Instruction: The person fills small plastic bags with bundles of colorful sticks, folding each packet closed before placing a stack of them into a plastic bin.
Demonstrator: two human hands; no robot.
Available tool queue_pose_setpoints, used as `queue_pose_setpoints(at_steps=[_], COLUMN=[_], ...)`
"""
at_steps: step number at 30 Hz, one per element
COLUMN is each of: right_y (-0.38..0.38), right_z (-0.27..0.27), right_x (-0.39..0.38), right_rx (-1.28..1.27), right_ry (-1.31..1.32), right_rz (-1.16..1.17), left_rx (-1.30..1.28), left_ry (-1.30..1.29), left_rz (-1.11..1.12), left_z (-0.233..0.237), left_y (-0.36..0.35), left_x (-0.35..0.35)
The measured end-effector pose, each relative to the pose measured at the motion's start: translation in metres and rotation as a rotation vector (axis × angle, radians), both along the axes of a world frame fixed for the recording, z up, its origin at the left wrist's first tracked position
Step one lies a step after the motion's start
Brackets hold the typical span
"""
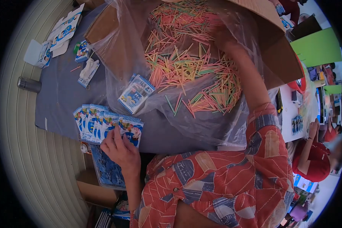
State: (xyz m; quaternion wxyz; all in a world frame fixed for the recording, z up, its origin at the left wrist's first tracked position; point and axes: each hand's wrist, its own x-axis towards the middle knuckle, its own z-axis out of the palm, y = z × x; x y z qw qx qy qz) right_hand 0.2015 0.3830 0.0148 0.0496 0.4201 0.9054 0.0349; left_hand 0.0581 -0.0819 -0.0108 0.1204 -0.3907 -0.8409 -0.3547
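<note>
My left hand [119, 149] rests its fingertips on a fanned row of small blue-and-white printed packets [102, 127] at the near edge of the grey table cloth [60, 98]. My right arm reaches up into a clear plastic bag [201, 121] lined in a cardboard box [277, 41], full of coloured thin sticks [190, 64]. My right hand [216, 32] is blurred behind the plastic among the sticks; whether it holds any is unclear. One more packet [136, 93] lies on the plastic near the sticks.
Loose packets [88, 71] and flattened cartons [66, 28] lie at the far left of the cloth, beside a metal cylinder [29, 84]. A tray of blue items [108, 171] sits below the table edge. A person in red [315, 159] sits at the right.
</note>
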Motion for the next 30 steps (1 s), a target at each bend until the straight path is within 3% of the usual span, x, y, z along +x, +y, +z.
queue_pose_setpoints(at_steps=[1, 3, 5, 6, 7, 11, 12, 14, 18, 21, 23, 24, 26, 27, 28, 29, 30], right_y=[0.022, 0.033, 0.032, 0.031, 0.03, 0.024, 0.021, 0.013, 0.047, 0.062, 0.059, 0.053, 0.034, 0.015, -0.01, -0.023, -0.02], right_z=[-0.024, -0.034, -0.023, -0.023, -0.022, -0.017, -0.013, -0.007, -0.039, -0.057, -0.047, -0.043, -0.036, -0.025, -0.01, -0.002, -0.008], right_x=[0.001, 0.005, -0.007, -0.011, -0.01, 0.018, 0.021, 0.025, 0.035, 0.037, 0.023, 0.018, 0.006, -0.006, -0.019, -0.026, -0.026], right_rx=[0.089, 0.178, 0.266, 0.266, 0.33, 0.587, 0.587, 0.331, 0.278, 0.244, 0.058, 0.058, -0.478, -0.477, -0.58, -0.685, -0.689], right_ry=[0.09, 0.175, -0.087, -0.083, 0.046, 0.545, 0.542, 0.446, 0.532, 0.765, 0.904, 0.904, 1.5, 1.499, 1.684, 1.86, 1.857], right_rz=[-0.008, -0.024, -0.048, -0.039, 0.014, 0.191, 0.182, 0.055, 0.154, 0.274, -0.094, -0.096, -0.319, -0.32, -0.169, -0.008, -0.008], left_rx=[-0.119, -0.074, -0.028, -0.08, -0.131, -0.371, -0.381, -0.404, -0.423, -0.31, -0.21, -0.08, 0.052, 0.068, 0.084, 0.084, 0.048], left_ry=[0.312, 0.292, 0.278, 0.177, 0.074, 0.107, 0.125, 0.138, 0.146, 0.08, 0.028, -0.073, -0.175, -0.357, -0.539, -0.542, -0.522], left_rz=[0.077, -0.032, -0.117, -0.27, -0.426, -0.48, -0.474, -0.478, -0.462, -0.454, -0.441, -0.449, -0.455, -0.45, -0.44, -0.437, -0.448], left_z=[0.0, 0.012, 0.026, 0.033, 0.037, 0.02, 0.016, 0.012, 0.015, 0.012, 0.003, -0.004, -0.006, -0.001, 0.003, 0.005, 0.007], left_y=[0.005, 0.016, 0.033, 0.049, 0.064, 0.109, 0.112, 0.114, 0.112, 0.11, 0.109, 0.109, 0.109, 0.108, 0.108, 0.108, 0.109], left_x=[-0.004, -0.011, -0.022, -0.03, -0.037, -0.047, -0.048, -0.046, -0.045, -0.047, -0.053, -0.056, -0.059, -0.059, -0.06, -0.062, -0.065])
